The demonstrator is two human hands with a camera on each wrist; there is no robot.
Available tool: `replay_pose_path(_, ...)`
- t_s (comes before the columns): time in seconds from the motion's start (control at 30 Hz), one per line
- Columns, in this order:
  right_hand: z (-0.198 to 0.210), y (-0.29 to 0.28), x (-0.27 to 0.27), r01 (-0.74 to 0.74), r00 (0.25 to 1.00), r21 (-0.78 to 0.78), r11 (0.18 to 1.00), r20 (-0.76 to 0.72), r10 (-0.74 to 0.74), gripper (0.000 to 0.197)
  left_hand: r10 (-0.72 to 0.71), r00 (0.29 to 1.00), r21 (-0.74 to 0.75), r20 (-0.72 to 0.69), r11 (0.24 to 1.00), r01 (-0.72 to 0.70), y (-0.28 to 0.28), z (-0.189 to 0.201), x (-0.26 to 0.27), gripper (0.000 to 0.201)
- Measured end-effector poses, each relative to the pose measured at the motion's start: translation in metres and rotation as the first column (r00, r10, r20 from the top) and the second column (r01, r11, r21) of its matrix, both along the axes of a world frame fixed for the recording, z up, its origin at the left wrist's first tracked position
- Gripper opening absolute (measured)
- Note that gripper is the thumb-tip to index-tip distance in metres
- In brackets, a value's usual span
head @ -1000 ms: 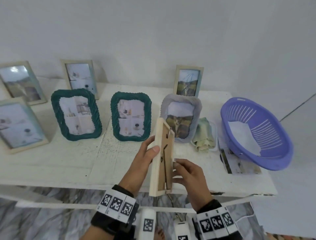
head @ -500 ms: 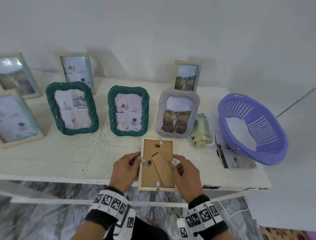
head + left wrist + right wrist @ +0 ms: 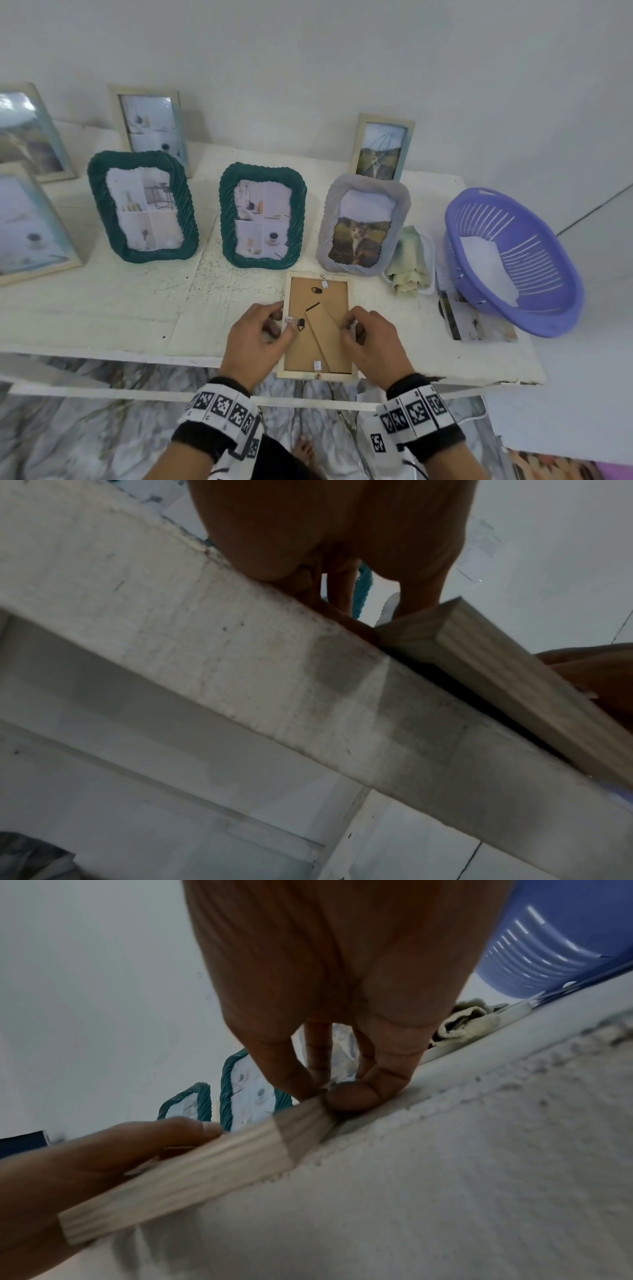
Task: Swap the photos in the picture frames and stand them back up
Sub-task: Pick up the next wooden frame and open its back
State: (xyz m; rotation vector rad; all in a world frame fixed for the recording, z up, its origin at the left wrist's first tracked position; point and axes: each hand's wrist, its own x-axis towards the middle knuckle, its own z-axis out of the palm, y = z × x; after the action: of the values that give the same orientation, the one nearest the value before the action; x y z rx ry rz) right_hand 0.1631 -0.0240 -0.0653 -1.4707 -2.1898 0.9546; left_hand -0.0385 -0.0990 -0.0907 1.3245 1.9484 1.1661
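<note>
A pale wooden picture frame (image 3: 308, 353) lies face down at the table's front edge, brown backing and folded stand facing up. My left hand (image 3: 286, 325) pinches a small metal tab at the frame's left edge. My right hand (image 3: 346, 327) pinches at the right edge, where its fingers hide the tab. In the right wrist view the thumb and finger of my right hand (image 3: 322, 1091) press on the frame (image 3: 222, 1161). The left wrist view has my left hand (image 3: 373, 610) at the corner of the frame (image 3: 479, 656), which overhangs the table edge (image 3: 308, 683).
Behind stand two green frames (image 3: 144, 205) (image 3: 262, 216), a grey frame with a cat photo (image 3: 363, 224) and a small wooden frame (image 3: 382, 147). More frames stand at the left (image 3: 30, 219). A folded cloth (image 3: 411, 263), a purple basket (image 3: 513, 260) and a loose photo (image 3: 476, 322) lie to the right.
A second ago both hands held the wooden frame upright on its edge. It has since been laid face down, and the fingers have closed in on the side tabs.
</note>
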Motion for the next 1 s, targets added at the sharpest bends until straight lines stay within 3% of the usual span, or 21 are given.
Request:
replay_pose_path(0.2, -0.003, 0.0, 0.002, 0.071, 0.997, -0.021, 0.997, -0.024, -0.071, 0.028, -0.007, 0.999, -0.025, -0.035, 1.0, 0.006, 0.003, -0.004, -0.002, 0.036)
replay_pose_path(0.37, -0.004, -0.004, 0.003, 0.113, 0.993, 0.001, 0.994, -0.042, -0.112, 0.03, 0.026, 0.998, -0.073, -0.051, 0.997, -0.029, 0.005, -0.002, -0.001, 0.036)
replay_pose_path(0.63, -0.007, -0.007, 0.003, 0.114, 0.992, 0.032, 0.993, -0.048, -0.113, 0.031, 0.129, 0.953, -0.168, -0.273, 0.969, -0.179, 0.015, 0.001, 0.018, 0.028)
replay_pose_path(0.77, -0.01, -0.01, 0.003, 0.124, 0.991, 0.03, 0.992, -0.06, -0.122, 0.03, 0.185, 0.943, -0.18, -0.276, 0.954, -0.239, 0.021, 0.004, 0.022, 0.023)
replay_pose_path(1.0, 0.004, 0.002, -0.001, 0.131, 0.991, -0.011, 0.991, 0.003, -0.131, 0.02, 0.103, 0.976, -0.123, -0.19, 0.984, -0.128, 0.014, -0.001, 0.007, 0.019)
